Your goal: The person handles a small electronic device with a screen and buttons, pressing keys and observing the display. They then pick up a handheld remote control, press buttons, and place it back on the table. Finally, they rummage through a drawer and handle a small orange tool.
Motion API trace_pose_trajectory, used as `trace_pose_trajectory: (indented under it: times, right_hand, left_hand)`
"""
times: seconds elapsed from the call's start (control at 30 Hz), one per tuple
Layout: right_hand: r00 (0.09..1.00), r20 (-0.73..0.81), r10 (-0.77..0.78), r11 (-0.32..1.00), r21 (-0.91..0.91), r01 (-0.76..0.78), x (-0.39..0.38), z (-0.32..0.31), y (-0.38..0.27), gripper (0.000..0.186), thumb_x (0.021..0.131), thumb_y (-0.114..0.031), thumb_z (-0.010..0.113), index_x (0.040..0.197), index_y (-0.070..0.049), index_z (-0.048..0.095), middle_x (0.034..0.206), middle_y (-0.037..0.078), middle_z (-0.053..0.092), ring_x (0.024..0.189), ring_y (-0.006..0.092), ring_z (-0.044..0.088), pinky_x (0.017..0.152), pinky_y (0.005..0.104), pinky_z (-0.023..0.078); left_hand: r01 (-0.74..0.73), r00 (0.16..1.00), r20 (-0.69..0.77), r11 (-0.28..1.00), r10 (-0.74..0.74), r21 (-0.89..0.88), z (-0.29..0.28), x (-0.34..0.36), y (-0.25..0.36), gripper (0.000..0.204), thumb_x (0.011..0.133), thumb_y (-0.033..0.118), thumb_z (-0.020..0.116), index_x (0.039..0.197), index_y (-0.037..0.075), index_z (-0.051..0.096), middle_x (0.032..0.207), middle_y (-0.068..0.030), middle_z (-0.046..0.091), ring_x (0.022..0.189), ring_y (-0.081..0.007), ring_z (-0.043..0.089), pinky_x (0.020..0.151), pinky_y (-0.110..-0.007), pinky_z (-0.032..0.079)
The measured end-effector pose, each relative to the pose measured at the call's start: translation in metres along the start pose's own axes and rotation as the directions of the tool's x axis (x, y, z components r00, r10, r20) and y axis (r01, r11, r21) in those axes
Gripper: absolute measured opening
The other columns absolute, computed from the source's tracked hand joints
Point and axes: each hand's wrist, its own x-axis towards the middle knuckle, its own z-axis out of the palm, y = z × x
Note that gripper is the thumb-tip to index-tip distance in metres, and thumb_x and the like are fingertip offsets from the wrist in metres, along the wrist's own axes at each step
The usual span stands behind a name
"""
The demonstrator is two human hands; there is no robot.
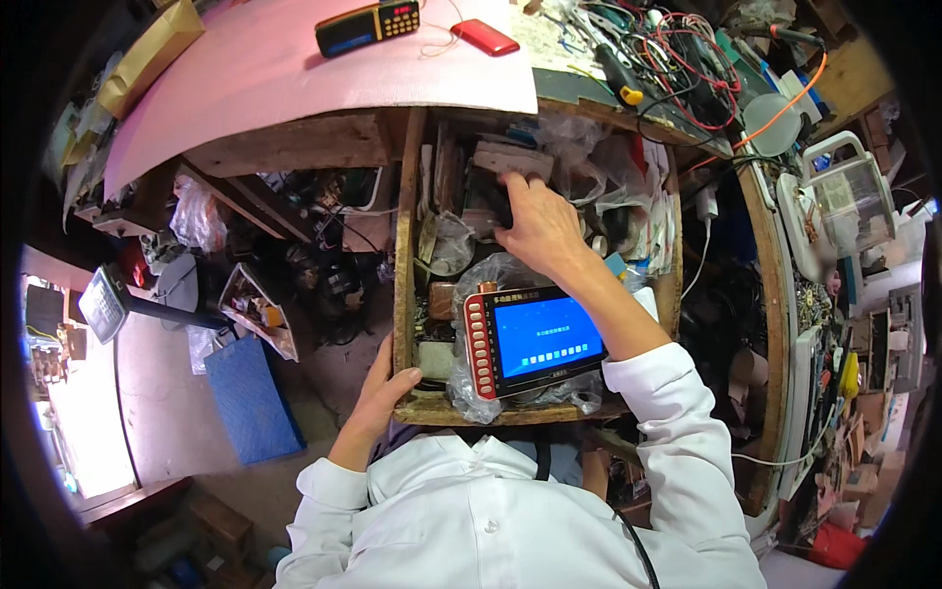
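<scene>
A wooden drawer [404, 255], pulled out in front of me, is packed with small goods and plastic bags. My left hand [381, 393] grips its left side near the front corner, thumb over the edge and fingers along the outside. Deep inside, my right hand [542, 224] reaches down with fingers apart, fingertips by a pale box [512, 159]; what lies under the palm is hidden. Nearer to me, a red-framed handheld media player [540, 334] with a lit blue screen rests on clear plastic wrap [471, 401]. My right forearm passes over its right edge.
A pink-topped table [245, 69] beyond the drawer carries a black radio [368, 27] and a red flat device [486, 37]. Tangled wires and tools, including a screwdriver [618, 77], crowd the far right. A blue bag [250, 402] stands on the floor at left.
</scene>
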Motion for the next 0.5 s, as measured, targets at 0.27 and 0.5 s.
trace_pose_trajectory:
  times: [0.27, 0.5]
  right_hand:
    - [0.995, -0.028, -0.099, 0.989, 0.109, 0.102, -0.002, 0.007, 0.022, 0.050, 0.079, -0.022, 0.084, 0.120, -0.003, 0.063, 0.107, 0.024, 0.065, 0.104, 0.0449, 0.066, 0.090, 0.0502, 0.054]
    - [0.963, -0.211, 0.168, 0.847, 0.531, -0.032, -0.014, -0.033, 0.050, 0.038, 0.080, -0.018, 0.074, 0.111, 0.001, 0.066, 0.091, 0.026, 0.073, 0.085, 0.0433, 0.073, 0.077, 0.0483, 0.057]
  left_hand:
    - [-0.037, 0.999, 0.021, 0.999, 0.036, 0.017, -0.008, 0.001, -0.001, 0.088, 0.092, 0.023, 0.067, 0.166, 0.000, 0.024, 0.162, -0.0145, 0.040, 0.147, -0.0241, 0.040, 0.122, -0.035, 0.030]
    - [0.017, 1.000, -0.018, 1.000, -0.016, 0.026, 0.000, 0.000, 0.004, 0.088, 0.091, 0.026, 0.067, 0.165, -0.001, 0.026, 0.160, -0.0143, 0.042, 0.147, -0.0242, 0.040, 0.122, -0.035, 0.029]
